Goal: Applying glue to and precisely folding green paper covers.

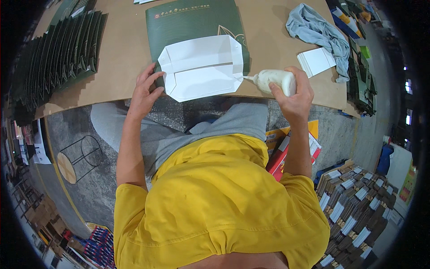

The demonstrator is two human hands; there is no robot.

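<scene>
A dark green paper bag [190, 20] lies flat on the table, its white bottom flaps [204, 83] folded open toward me at the near edge. My left hand [145, 89] holds the left edge of those flaps, fingers curled and thumb lying nearer me. In my right hand [298, 94] is a whitish squeeze bottle [275, 81], tipped on its side. Its thin nozzle points left and meets the right corner of the white flaps, or nearly so. Whether anything comes out of it I cannot tell.
A row of dark green folded bags [62, 56] stands at the left of the brown table [121, 58]. Right of the bottle lie a stack of white cards [316, 62] and a crumpled blue-grey cloth [320, 33]. Bundled stacks [354, 201] and a stool [67, 168] are on the floor.
</scene>
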